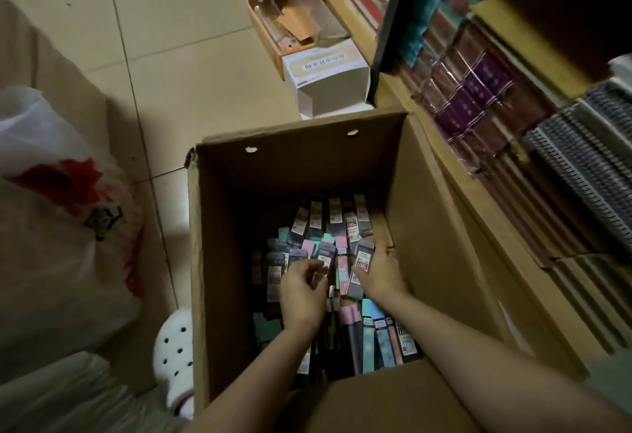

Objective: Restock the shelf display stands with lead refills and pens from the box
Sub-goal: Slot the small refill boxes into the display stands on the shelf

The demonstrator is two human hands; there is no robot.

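The slim, glossy carded refill packs, in pastel and dark colours, lay heaped at the bottom of the tall brown cardboard box. They looked light, stiff and slippery, best pinched flat across the card's middle. The left hand curled around a few packs; the right hand gripped one dark pack. The box's deep walls cramped both wrists. A white plastic bag sat on the tiled floor, notebook shelves just beside the box.
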